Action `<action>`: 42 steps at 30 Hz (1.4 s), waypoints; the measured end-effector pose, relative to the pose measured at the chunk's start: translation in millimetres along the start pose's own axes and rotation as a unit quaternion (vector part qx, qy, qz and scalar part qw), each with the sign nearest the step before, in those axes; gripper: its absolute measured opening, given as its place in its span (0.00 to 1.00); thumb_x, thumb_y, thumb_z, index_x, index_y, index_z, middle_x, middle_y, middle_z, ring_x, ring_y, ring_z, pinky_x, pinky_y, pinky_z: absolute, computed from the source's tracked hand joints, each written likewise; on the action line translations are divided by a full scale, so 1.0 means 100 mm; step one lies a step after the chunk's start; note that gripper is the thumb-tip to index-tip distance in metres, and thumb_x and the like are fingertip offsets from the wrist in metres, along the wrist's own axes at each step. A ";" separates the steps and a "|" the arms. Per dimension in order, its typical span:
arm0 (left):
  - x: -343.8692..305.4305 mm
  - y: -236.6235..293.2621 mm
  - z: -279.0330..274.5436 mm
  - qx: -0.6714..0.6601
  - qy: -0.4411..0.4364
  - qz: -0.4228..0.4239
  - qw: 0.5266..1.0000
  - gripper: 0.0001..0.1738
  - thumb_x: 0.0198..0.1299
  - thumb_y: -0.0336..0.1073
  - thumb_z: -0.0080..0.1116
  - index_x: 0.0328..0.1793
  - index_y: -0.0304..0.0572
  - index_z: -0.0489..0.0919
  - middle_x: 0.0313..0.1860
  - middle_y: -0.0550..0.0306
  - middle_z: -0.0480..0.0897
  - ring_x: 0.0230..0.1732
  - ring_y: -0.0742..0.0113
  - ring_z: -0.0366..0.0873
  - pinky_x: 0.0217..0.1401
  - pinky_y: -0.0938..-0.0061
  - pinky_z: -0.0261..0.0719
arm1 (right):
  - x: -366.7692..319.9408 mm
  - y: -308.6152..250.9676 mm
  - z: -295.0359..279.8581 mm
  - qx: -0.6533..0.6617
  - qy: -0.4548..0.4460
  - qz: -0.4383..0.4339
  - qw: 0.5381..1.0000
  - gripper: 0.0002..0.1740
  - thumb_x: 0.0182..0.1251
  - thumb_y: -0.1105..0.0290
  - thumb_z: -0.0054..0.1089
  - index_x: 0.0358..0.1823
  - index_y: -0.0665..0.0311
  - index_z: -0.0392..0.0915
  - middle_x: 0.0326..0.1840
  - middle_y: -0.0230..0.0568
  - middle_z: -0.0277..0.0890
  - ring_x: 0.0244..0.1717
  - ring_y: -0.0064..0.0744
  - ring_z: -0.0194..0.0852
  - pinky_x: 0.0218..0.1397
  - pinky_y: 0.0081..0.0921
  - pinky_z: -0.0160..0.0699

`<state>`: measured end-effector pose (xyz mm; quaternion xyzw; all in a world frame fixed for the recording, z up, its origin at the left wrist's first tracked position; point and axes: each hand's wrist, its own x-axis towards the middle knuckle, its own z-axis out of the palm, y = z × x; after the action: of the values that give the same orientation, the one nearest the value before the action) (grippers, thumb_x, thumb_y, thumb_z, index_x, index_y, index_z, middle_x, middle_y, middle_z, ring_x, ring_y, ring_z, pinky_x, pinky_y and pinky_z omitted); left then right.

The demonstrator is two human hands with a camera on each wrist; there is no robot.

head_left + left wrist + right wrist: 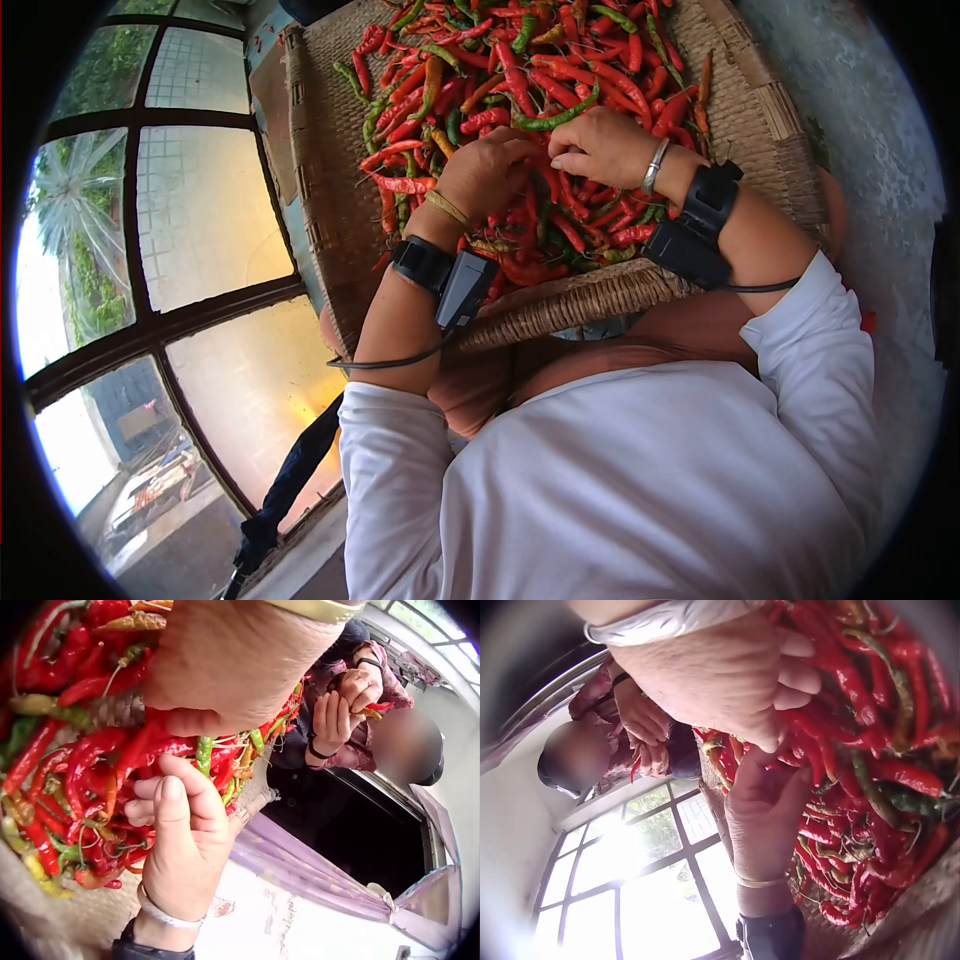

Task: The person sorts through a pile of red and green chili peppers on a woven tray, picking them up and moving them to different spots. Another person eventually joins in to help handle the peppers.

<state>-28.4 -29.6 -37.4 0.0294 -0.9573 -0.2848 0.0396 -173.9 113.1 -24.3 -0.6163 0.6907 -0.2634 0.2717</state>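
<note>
Your white shirt (640,470) is nearest; a curved green chili (553,124) lies crosswise just beyond your nearer right hand (605,148), loosely curled, apparently empty; your left hand's (486,176) grip cannot be told.

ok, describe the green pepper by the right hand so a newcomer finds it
In the head view, find the woven tray, then the right hand with the silver bracelet. Just beyond its knuckles lies the green pepper, long and curved, its neighbours mostly red.
</note>
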 end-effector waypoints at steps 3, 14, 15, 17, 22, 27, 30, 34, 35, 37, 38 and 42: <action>-0.01 0.07 0.01 0.047 -0.008 0.015 0.999 0.19 0.41 0.31 0.61 0.44 0.46 0.75 0.42 0.56 0.75 0.37 0.55 0.77 0.37 0.66 0.76 | 0.00 -0.01 0.00 -0.003 0.010 -0.007 1.000 0.10 0.52 0.65 0.54 0.31 0.65 0.76 0.25 0.43 0.75 0.29 0.39 0.75 0.35 0.32 0.71; 0.03 0.12 0.13 0.137 0.109 0.048 0.983 0.09 0.45 0.38 0.59 0.35 0.50 0.76 0.28 0.60 0.74 0.27 0.58 0.76 0.25 0.68 0.75 | 0.00 0.00 0.00 -0.003 -0.005 0.000 1.000 0.11 0.53 0.63 0.55 0.28 0.65 0.77 0.25 0.44 0.76 0.32 0.41 0.75 0.38 0.34 0.71; 0.03 0.10 0.13 0.136 0.109 0.048 0.983 0.09 0.45 0.38 0.59 0.35 0.50 0.76 0.28 0.60 0.74 0.27 0.58 0.76 0.25 0.68 0.75 | 0.01 -0.01 -0.01 0.003 -0.003 0.006 1.000 0.11 0.53 0.63 0.54 0.28 0.64 0.77 0.26 0.44 0.76 0.32 0.41 0.75 0.38 0.34 0.71; 0.02 0.06 0.12 0.011 0.121 0.006 0.993 0.06 0.46 0.36 0.59 0.32 0.49 0.78 0.27 0.60 0.75 0.27 0.58 0.77 0.27 0.68 0.75 | 0.01 0.00 0.00 0.009 0.000 0.012 1.000 0.12 0.53 0.62 0.54 0.29 0.64 0.77 0.26 0.44 0.76 0.33 0.41 0.75 0.39 0.34 0.71; 0.00 0.02 0.04 -0.024 0.109 -0.018 0.994 0.07 0.44 0.31 0.60 0.32 0.48 0.79 0.27 0.59 0.77 0.29 0.60 0.77 0.31 0.71 0.75 | 0.02 0.04 0.03 0.019 0.044 -0.011 0.999 0.11 0.53 0.65 0.54 0.32 0.65 0.77 0.25 0.43 0.76 0.27 0.36 0.75 0.33 0.29 0.72; 0.02 0.03 0.00 -0.089 0.173 -0.024 0.981 0.07 0.42 0.27 0.62 0.31 0.44 0.79 0.28 0.59 0.77 0.31 0.63 0.77 0.33 0.74 0.75 | 0.01 0.02 0.01 0.002 0.037 -0.011 0.999 0.11 0.53 0.65 0.55 0.33 0.65 0.77 0.25 0.42 0.76 0.27 0.37 0.75 0.34 0.29 0.72; 0.01 0.01 -0.06 -0.134 0.203 -0.019 0.970 0.07 0.45 0.25 0.60 0.33 0.40 0.78 0.29 0.61 0.77 0.30 0.69 0.77 0.33 0.78 0.76 | 0.00 -0.02 -0.02 -0.003 0.016 0.010 1.000 0.12 0.53 0.63 0.54 0.32 0.64 0.77 0.26 0.44 0.76 0.31 0.40 0.75 0.37 0.33 0.71; -0.05 0.06 -0.23 -0.365 0.080 -0.164 0.913 0.03 0.53 0.27 0.56 0.35 0.39 0.77 0.29 0.65 0.77 0.29 0.76 0.75 0.33 0.82 0.74 | 0.01 -0.04 -0.04 -0.004 -0.012 0.032 0.999 0.13 0.54 0.61 0.54 0.32 0.63 0.78 0.27 0.45 0.76 0.34 0.43 0.74 0.40 0.36 0.71; -0.07 0.06 -0.28 -0.402 0.059 -0.189 0.894 0.02 0.57 0.29 0.54 0.35 0.41 0.76 0.28 0.66 0.76 0.28 0.78 0.73 0.33 0.83 0.72 | 0.01 -0.03 -0.03 -0.005 -0.012 0.032 0.999 0.13 0.54 0.61 0.54 0.32 0.63 0.78 0.27 0.45 0.76 0.34 0.43 0.74 0.40 0.36 0.71; -0.11 -0.08 -0.38 -0.445 0.100 -0.181 0.872 0.03 0.58 0.30 0.53 0.37 0.42 0.76 0.29 0.65 0.77 0.28 0.78 0.73 0.33 0.83 0.72 | 0.00 -0.01 -0.01 -0.007 -0.004 0.006 1.000 0.11 0.53 0.65 0.54 0.32 0.65 0.76 0.25 0.43 0.75 0.29 0.39 0.74 0.35 0.33 0.71; -0.13 -0.15 -0.43 -0.485 0.140 -0.172 0.846 0.04 0.59 0.32 0.52 0.38 0.43 0.76 0.30 0.65 0.77 0.29 0.77 0.73 0.32 0.83 0.72 | 0.00 -0.02 -0.02 -0.007 -0.004 0.006 1.000 0.11 0.53 0.65 0.54 0.32 0.65 0.76 0.25 0.43 0.75 0.29 0.39 0.74 0.35 0.33 0.71; -0.11 -0.30 -0.63 -0.675 0.325 -0.120 0.651 0.05 0.60 0.34 0.51 0.40 0.44 0.74 0.33 0.62 0.78 0.29 0.77 0.73 0.30 0.83 0.72 | 0.00 -0.02 -0.02 -0.011 -0.011 0.013 1.000 0.12 0.54 0.63 0.54 0.31 0.64 0.78 0.27 0.45 0.76 0.33 0.43 0.74 0.40 0.36 0.71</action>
<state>-10.4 -87.9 -1.3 0.2002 -0.4144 -0.8270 0.3229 -173.9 113.3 -21.7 -0.6127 0.6985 -0.2458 0.2761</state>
